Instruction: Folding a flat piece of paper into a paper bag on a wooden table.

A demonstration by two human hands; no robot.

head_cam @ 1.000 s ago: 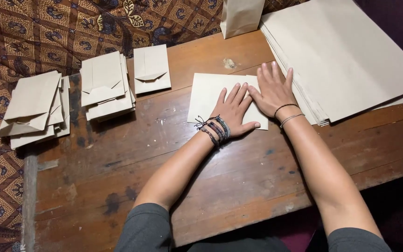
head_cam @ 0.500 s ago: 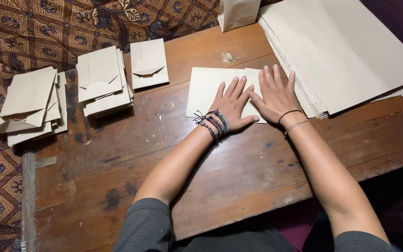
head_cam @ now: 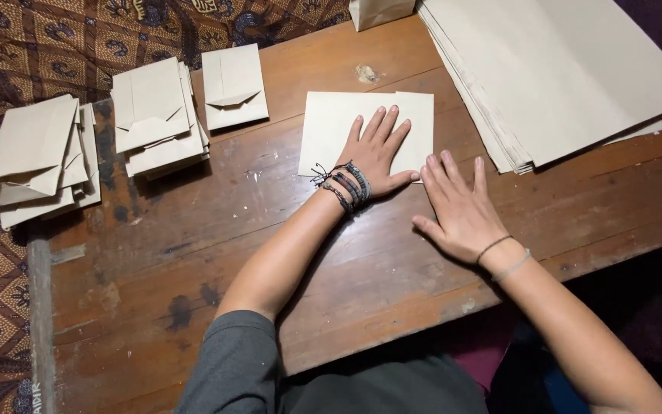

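in the head view the left hand (head_cam: 377, 153) lay flat, fingers spread and gripping nothing, pressed on a folded tan paper sheet (head_cam: 331, 130) that sat on the far middle of the wooden table (head_cam: 193, 253). the right hand (head_cam: 461, 211) rested open and flat on the bare wood just near and right of that sheet, its fingertips at or just short of the sheet's near right corner; contact was hard to judge. a tall stack of large tan sheets (head_cam: 561, 69) filled the far right. to the left lay a single folded paper bag (head_cam: 233, 86), a pile of folded bags (head_cam: 158, 115) and, far left, another pile (head_cam: 36, 157) reaching over the table edge above a patterned brown cloth (head_cam: 9, 46).
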